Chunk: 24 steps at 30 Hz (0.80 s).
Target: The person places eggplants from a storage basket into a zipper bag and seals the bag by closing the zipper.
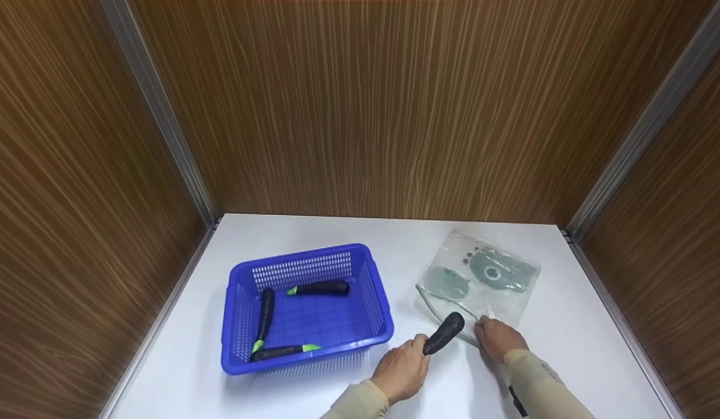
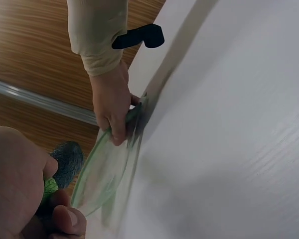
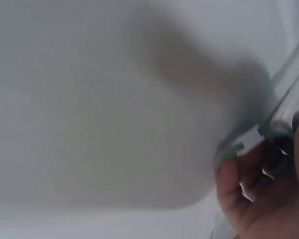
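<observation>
My left hand (image 1: 402, 368) holds a dark eggplant (image 1: 445, 333) by its green stem end, its rounded end pointing toward a clear zip bag (image 1: 499, 270) with green printed shapes. The bag lies on the table at the right. At its near edge, my right hand (image 1: 501, 339) pinches the green-rimmed mouth. In the left wrist view the bag's mouth (image 2: 104, 169) gapes between the two hands, beside the eggplant (image 2: 68, 162). A white slider (image 3: 250, 139) shows by the right fingers in the right wrist view.
Left of the hands stands a blue plastic basket (image 1: 302, 254). Three more eggplants lie in it: one along the left side (image 1: 266, 314), one toward the back (image 1: 322, 287), one by the front wall (image 1: 281, 352). Wood-grain panels (image 1: 383, 116) enclose the white table (image 1: 185, 355).
</observation>
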Available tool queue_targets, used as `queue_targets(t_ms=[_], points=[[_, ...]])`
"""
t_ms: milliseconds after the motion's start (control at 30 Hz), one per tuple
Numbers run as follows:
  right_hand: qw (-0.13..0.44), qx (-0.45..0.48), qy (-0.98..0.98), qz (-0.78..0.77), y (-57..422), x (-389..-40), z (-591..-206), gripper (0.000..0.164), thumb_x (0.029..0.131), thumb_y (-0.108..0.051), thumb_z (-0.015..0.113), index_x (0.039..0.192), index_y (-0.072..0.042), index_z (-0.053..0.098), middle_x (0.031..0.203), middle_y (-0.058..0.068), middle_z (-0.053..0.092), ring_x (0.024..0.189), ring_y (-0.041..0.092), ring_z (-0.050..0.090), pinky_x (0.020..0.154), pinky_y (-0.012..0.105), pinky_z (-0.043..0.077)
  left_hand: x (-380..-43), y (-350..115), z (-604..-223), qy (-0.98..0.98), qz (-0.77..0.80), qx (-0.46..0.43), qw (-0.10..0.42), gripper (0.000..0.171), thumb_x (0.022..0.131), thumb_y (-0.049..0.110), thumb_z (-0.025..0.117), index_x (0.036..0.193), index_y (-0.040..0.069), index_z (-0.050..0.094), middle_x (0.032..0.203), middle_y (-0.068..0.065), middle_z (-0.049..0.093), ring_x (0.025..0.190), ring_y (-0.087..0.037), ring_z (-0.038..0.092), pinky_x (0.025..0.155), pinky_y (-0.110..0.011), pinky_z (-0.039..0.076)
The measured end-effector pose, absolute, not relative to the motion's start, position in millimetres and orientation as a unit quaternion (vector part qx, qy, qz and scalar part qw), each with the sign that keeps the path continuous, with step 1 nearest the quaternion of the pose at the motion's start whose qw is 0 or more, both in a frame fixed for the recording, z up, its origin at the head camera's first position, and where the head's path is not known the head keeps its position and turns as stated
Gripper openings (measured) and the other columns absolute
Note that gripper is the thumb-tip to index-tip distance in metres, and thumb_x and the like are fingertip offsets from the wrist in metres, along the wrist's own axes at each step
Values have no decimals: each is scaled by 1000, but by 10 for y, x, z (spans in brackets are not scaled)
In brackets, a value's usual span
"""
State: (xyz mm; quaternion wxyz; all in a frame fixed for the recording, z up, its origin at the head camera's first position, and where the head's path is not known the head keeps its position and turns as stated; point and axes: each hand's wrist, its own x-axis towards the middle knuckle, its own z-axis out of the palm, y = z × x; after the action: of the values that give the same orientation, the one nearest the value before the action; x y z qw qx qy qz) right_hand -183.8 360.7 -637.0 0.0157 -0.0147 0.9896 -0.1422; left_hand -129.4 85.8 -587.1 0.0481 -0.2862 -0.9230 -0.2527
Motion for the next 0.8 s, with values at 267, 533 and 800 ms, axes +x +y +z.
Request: queue_targets(t_ms=[267, 533, 800], points=[[-43, -4, 992, -118, 3509, -1817, -6384, 32, 98, -17, 50, 126, -2, 50, 131, 25, 49, 122, 47, 44, 91, 65, 39, -1302, 870, -5969, -921, -264, -276, 69, 22, 93, 19, 59, 112, 9, 57, 85, -3, 65, 76, -16, 65, 62, -30, 49], [18, 9, 984, -176, 3539, -1819, -6323, 42, 101, -23, 43, 135, 0, 49, 135, 29, 48, 125, 49, 42, 103, 58, 31, -1323, 905, -6028, -930, -239, -270, 67, 25, 92, 13, 56, 117, 8, 55, 89, -3, 61, 78, -16, 64, 65, -29, 50], [54, 4, 981, -186, 3516, -1838, -6200, 45, 103, -26, 39, 139, -1, 47, 138, 29, 45, 125, 51, 41, 103, 60, 30, -1393, 981, -6035, -939, -206, -271, 40, 29, 91, 8, 56, 119, 6, 54, 92, -5, 60, 81, -17, 61, 70, -29, 49]])
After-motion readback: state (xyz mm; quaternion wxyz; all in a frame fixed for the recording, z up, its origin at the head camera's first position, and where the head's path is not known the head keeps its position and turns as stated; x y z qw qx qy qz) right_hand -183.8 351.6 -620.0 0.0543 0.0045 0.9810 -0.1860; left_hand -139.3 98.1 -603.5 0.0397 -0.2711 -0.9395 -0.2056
